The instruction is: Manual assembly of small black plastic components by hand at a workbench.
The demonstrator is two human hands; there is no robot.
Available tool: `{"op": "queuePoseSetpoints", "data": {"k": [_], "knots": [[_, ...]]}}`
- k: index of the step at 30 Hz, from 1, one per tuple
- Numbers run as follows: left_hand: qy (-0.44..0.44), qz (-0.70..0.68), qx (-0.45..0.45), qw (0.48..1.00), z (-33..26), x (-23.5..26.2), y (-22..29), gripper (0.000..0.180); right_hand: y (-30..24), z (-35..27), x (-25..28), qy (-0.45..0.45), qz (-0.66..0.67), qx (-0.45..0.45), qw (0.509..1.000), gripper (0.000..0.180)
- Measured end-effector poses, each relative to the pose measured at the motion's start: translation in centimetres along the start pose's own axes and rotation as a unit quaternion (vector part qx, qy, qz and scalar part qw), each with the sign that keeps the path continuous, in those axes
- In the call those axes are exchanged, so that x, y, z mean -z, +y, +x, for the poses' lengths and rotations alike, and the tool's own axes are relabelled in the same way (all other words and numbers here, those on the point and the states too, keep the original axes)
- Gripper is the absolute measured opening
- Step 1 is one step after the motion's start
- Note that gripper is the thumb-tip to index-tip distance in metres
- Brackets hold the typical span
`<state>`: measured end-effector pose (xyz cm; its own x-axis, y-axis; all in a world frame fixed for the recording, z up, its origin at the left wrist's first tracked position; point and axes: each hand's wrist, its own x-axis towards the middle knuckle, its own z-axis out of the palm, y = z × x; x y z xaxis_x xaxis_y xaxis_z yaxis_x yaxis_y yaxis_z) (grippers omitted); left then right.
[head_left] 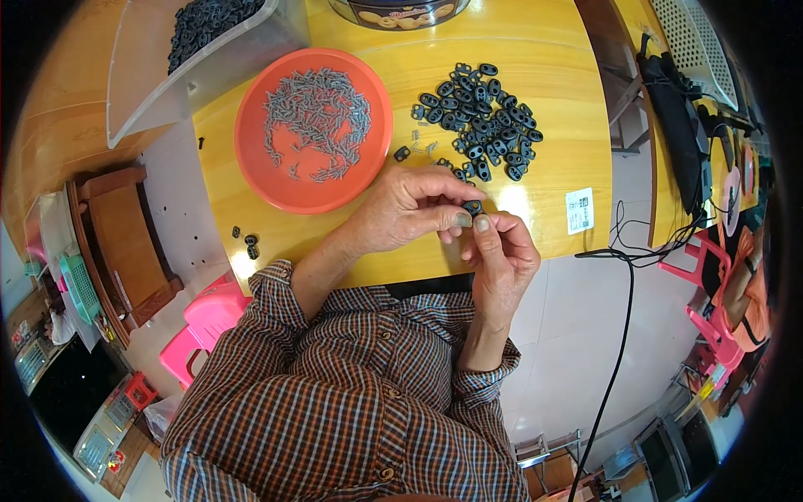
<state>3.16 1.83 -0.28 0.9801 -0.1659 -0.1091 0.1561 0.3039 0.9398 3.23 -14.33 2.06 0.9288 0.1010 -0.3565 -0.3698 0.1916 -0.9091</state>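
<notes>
Near the table's front edge, my left hand (407, 209) and my right hand (504, 248) meet over one small black plastic piece (473, 207). The thumb and fingers of each hand pinch it, covering much of it. Just beyond my fingers lies a loose pile of black oval two-holed plastic pieces (493, 125). To the left sits an orange-red round bowl (251, 159) with many tiny grey metal parts (322, 109) in it; they look like small springs or screws, too small to tell. A few more grey bits lie between bowl and pile.
A clear plastic bin (150, 100) of dark parts stands at the back left, a round tin (401, 15) at the back. A white label (579, 210) lies on the yellow table (544, 33) at right. A black cable (623, 335) hangs beside the right edge. Pink stools (213, 314) stand nearby.
</notes>
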Motion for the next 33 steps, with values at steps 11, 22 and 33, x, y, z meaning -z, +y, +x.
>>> {"op": "queuePoseSetpoints", "data": {"k": [11,22,33], "knots": [[-0.01,0.001,0.018,1.0,-0.2,0.1,0.5,0.024,1.1,0.6,1.4,-0.07,0.104,-0.059,0.99,0.013],[-0.025,0.0,0.017,1.0,-0.1,0.3,0.5,0.022,0.9,0.7,1.6,-0.087,0.103,-0.076,0.988,0.013],[-0.031,0.0,0.009,0.999,-0.5,-0.2,0.8,0.024,1.1,0.5,1.8,-0.101,0.153,-0.077,0.98,0.012]]}}
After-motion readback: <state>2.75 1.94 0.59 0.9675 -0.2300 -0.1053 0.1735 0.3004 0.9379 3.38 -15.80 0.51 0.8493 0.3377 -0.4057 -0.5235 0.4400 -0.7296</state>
